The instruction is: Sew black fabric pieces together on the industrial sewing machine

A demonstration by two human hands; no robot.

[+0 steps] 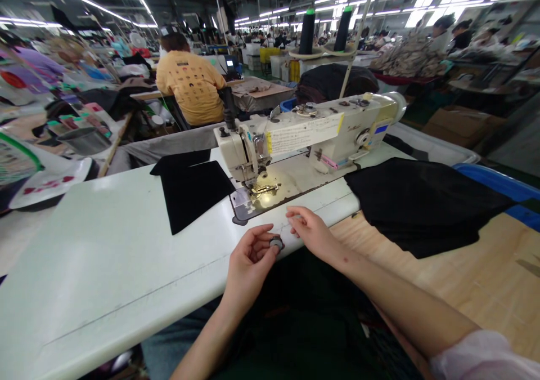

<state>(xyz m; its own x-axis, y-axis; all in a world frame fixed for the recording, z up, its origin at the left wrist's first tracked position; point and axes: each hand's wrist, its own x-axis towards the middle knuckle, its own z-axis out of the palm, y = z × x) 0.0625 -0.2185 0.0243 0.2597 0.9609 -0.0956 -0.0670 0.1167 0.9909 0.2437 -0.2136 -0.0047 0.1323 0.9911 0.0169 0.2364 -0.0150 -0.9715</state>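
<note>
My left hand is closed at the front edge of the sewing table, pinching a small round grey metal bobbin between thumb and fingers. To its right, my right hand hovers by the table edge, fingers curled together; any thread between them is too fine to make out. Just beyond both hands stands the sewing machine, its lamp lighting the needle plate. Left of the needle area lies a black fabric piece, partly overlapping another black piece behind.
A stack of black fabric lies at right on a wooden board, near a blue bin. Two dark thread cones stand behind the machine. A person in a yellow shirt sits ahead. Small scissors rest on the machine bed.
</note>
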